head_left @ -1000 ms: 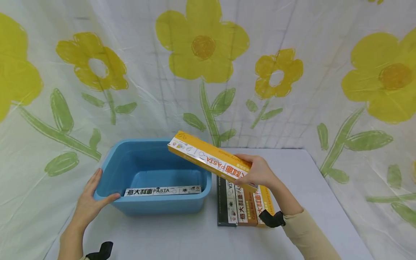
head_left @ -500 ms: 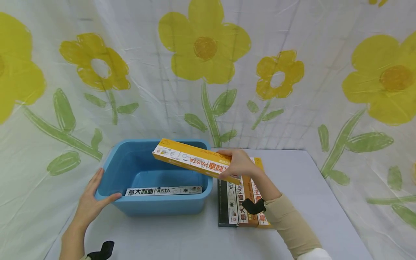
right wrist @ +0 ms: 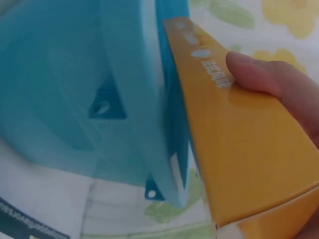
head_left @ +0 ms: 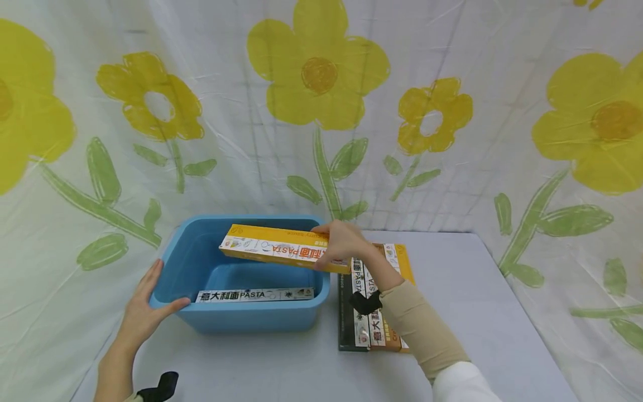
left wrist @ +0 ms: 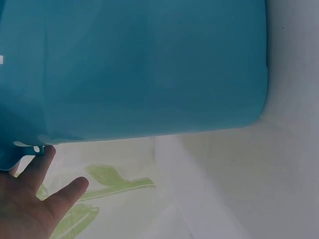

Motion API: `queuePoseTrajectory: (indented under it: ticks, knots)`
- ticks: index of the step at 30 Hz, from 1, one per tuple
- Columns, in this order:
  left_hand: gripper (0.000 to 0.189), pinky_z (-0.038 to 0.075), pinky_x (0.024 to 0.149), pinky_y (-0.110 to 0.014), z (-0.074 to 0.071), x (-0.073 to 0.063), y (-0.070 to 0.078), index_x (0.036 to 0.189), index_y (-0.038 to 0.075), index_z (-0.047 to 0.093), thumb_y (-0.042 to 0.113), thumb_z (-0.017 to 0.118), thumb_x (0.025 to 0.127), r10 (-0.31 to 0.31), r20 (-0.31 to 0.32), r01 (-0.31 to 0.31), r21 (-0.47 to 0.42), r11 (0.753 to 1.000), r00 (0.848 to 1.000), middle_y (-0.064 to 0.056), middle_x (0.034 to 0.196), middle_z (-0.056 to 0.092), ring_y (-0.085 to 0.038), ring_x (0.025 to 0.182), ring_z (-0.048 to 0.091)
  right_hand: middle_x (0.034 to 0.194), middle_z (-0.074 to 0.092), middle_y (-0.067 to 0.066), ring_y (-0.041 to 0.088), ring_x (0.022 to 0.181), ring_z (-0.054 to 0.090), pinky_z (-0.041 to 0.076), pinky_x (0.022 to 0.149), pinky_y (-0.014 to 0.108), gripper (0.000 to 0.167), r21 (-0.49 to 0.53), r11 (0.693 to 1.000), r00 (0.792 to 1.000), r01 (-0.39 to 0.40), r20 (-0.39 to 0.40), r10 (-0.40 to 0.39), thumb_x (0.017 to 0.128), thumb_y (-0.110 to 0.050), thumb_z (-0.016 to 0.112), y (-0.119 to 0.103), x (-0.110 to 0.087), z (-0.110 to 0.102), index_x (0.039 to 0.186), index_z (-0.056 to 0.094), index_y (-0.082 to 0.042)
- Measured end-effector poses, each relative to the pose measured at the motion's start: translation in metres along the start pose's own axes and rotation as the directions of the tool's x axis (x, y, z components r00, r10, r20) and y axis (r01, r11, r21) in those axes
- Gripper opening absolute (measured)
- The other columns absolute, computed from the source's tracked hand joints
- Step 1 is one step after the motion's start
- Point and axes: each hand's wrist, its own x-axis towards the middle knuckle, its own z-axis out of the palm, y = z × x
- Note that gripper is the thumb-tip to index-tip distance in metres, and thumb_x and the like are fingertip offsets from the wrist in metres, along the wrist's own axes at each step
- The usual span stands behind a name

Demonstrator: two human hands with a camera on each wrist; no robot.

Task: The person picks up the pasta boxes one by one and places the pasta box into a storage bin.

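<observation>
My right hand (head_left: 344,245) grips the right end of a yellow pasta box (head_left: 271,244). The box hangs slightly tilted over the blue plastic tub (head_left: 246,320), its left end above the tub's inside and its right end past the right rim. In the right wrist view the thumb presses on the yellow pasta box (right wrist: 249,144), close beside the tub's rim. My left hand (head_left: 143,312) rests on the tub's left front corner with spread, mostly straight fingers. Inside the tub, a pasta box with a white printed side (head_left: 256,295) lies along the front wall.
Right of the tub, several pasta boxes lie side by side on the white table (head_left: 467,296), including a dark green box (head_left: 348,326) at their left. My right forearm partly covers them. A flower-print curtain (head_left: 321,167) hangs behind the table.
My right hand has carried the yellow pasta box left and slightly down, from near the other boxes to over the tub, and the box is more level. My left hand stays put.
</observation>
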Motion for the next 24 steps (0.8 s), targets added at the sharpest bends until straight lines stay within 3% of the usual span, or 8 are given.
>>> queuePoseTrajectory:
  ticks: [5,9,18,24]
  knots:
    - [0.103,0.019,0.096,-0.08,0.0,-0.001,0.001,0.157,0.01,0.006,0.037,0.074,0.083,-0.007,-0.002,0.007,0.007,1.0,1.0,-0.025,0.16,0.004,-0.057,0.139,0.008,0.11,0.068,0.005,0.014,0.073,0.054,0.042,0.057,0.024,0.083,-0.089,0.996,0.997,-0.014,0.072,0.02,0.062,-0.03,0.089,-0.011,0.02,0.0,0.135,0.058,-0.006]
    - [0.103,0.02,0.095,-0.08,0.001,0.0,-0.001,0.157,0.01,0.006,0.037,0.073,0.084,-0.004,0.004,0.004,0.011,1.0,1.0,-0.024,0.16,0.003,-0.057,0.139,0.008,0.118,0.067,0.006,0.013,0.077,0.057,0.048,0.066,0.024,0.081,-0.131,0.991,0.992,-0.005,0.125,0.021,0.064,-0.031,0.089,-0.016,0.033,0.004,0.135,0.058,-0.006]
    - [0.103,0.017,0.097,-0.08,0.001,-0.002,-0.002,0.157,0.01,0.008,0.037,0.074,0.083,0.023,-0.001,-0.023,-0.003,1.0,1.0,-0.025,0.16,0.005,-0.056,0.14,0.008,0.101,0.069,-0.001,0.013,0.077,0.057,0.048,0.064,0.024,0.066,-0.189,0.982,0.984,-0.024,0.168,0.056,0.066,-0.03,0.088,-0.028,0.047,0.011,0.125,0.066,-0.011]
    - [0.104,0.017,0.097,-0.081,-0.001,-0.001,-0.002,0.157,0.013,0.005,0.036,0.074,0.083,0.029,0.007,-0.029,-0.021,0.999,1.0,-0.025,0.16,0.004,-0.057,0.139,0.008,0.091,0.068,-0.003,0.013,0.068,0.056,0.048,0.059,0.024,0.054,-0.201,0.978,0.971,-0.061,0.216,0.104,0.069,-0.027,0.087,-0.034,0.054,0.019,0.118,0.07,-0.01]
